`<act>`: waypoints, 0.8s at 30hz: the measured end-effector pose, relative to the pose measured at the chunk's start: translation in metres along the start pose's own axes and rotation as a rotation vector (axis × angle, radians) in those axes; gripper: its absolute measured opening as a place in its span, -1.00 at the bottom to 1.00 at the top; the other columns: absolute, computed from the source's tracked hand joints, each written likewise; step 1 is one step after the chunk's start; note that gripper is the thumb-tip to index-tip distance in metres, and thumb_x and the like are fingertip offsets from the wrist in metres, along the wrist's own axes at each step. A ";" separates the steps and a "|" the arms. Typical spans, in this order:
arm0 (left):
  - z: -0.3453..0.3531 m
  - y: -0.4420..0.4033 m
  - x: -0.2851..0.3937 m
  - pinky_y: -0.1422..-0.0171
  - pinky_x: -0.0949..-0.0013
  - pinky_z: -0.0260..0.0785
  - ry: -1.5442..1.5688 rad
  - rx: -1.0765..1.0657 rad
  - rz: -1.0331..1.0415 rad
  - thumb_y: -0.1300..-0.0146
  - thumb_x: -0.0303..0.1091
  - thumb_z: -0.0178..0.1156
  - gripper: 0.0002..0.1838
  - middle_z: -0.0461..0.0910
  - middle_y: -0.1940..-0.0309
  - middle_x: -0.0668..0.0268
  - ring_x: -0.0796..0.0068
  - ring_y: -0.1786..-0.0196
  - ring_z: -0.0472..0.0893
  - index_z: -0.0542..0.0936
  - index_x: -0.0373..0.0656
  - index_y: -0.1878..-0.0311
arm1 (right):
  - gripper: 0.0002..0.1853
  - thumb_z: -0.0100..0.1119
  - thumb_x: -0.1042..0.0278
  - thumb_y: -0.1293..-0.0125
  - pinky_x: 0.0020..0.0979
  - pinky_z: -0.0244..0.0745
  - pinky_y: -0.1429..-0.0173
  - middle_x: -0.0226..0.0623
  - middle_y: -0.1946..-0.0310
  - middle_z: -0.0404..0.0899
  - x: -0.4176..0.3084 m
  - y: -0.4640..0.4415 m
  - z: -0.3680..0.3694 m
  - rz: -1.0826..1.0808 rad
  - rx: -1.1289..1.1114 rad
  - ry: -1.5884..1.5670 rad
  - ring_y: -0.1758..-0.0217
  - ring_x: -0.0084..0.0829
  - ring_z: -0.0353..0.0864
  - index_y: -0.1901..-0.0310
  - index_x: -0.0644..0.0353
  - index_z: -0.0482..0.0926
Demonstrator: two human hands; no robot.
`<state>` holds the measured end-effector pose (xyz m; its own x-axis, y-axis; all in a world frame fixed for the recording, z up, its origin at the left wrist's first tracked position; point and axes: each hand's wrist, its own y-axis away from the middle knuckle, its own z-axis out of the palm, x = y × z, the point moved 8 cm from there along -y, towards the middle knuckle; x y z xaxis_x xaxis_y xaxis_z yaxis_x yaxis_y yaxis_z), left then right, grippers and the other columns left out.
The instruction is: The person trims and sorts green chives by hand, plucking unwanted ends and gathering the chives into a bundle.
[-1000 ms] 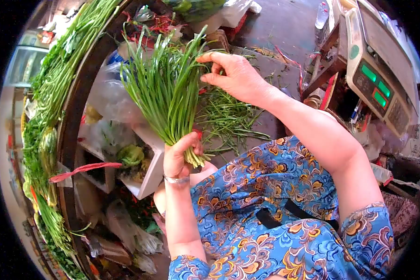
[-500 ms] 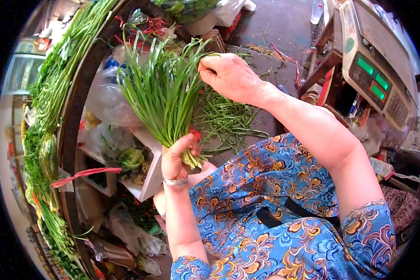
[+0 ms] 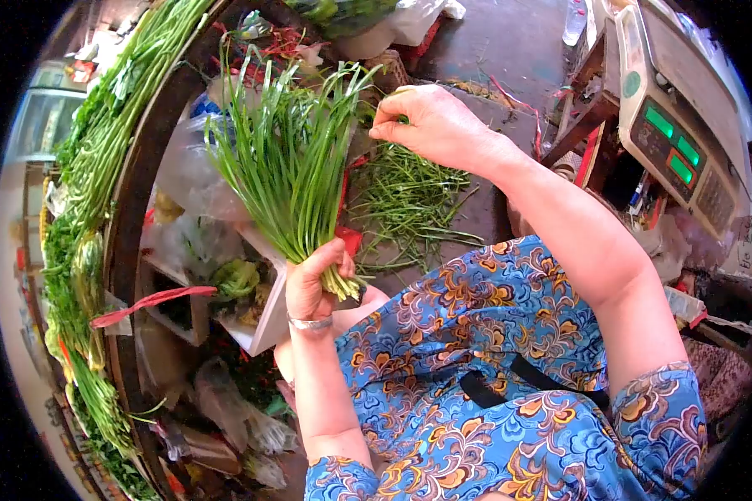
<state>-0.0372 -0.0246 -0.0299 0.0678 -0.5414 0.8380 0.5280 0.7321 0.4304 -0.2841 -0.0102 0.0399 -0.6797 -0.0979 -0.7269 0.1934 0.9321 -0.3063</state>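
Note:
My left hand is wrapped around the lower stems of a bunch of garlic chives. The long flat leaves fan upward and the pale cut ends stick out below my fist. To the right of the leaf tips, apart from them, is my right hand, with thumb and forefinger pinched together. A speck of green shows by those fingers, but I cannot make out what they hold. Beneath that hand lies a loose heap of green trimmings on the ground.
On the right stands a weighing scale with lit green digits. Bundled greens line a dark-edged shelf at the left. A white box, plastic bags and a red strip are beside my left arm.
My right hand has moved slightly right and down, away from the leaf tips. The bunch has shifted a little left, still in my left hand.

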 end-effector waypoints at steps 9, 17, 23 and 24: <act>0.004 0.001 -0.004 0.47 0.39 0.33 0.045 -0.091 -0.007 -0.12 -0.55 0.24 -0.92 0.51 0.61 0.23 0.41 0.62 0.47 0.52 -0.31 0.36 | -0.82 0.19 0.35 -0.26 -0.34 0.49 0.10 -0.24 0.28 0.54 -0.003 0.000 -0.010 -0.070 0.195 -0.042 0.21 -0.31 0.61 0.13 0.18 0.62; 0.010 0.004 -0.004 0.50 0.40 0.33 0.027 -0.137 -0.029 -0.08 -0.54 0.26 -0.70 0.50 0.61 0.26 0.45 0.64 0.45 0.48 -0.35 0.10 | -0.85 0.20 0.32 -0.27 -0.26 0.47 0.09 -0.22 0.26 0.48 -0.006 -0.001 -0.006 -0.132 0.178 0.060 0.22 -0.18 0.57 0.20 0.18 0.59; 0.003 -0.001 -0.008 0.50 0.40 0.34 0.015 -0.085 -0.040 -0.08 -0.56 0.26 -0.70 0.50 0.62 0.27 0.44 0.63 0.46 0.47 -0.33 0.10 | -0.87 0.10 0.35 -0.29 -0.19 0.48 0.11 -0.13 0.31 0.51 -0.009 -0.001 -0.005 -0.158 0.191 0.027 0.21 -0.09 0.57 0.26 0.24 0.51; 0.001 -0.001 -0.008 0.49 0.40 0.34 0.023 -0.064 -0.045 -0.08 -0.56 0.26 -0.71 0.50 0.62 0.28 0.44 0.63 0.46 0.47 -0.33 0.10 | -0.86 0.05 0.34 -0.28 -0.14 0.49 0.11 -0.06 0.33 0.53 -0.009 -0.002 -0.003 -0.135 0.165 0.033 0.20 -0.04 0.58 0.28 0.24 0.49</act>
<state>-0.0397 -0.0203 -0.0370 0.0617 -0.5832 0.8100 0.5838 0.6793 0.4446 -0.2807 -0.0097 0.0489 -0.7296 -0.2043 -0.6527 0.2101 0.8413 -0.4982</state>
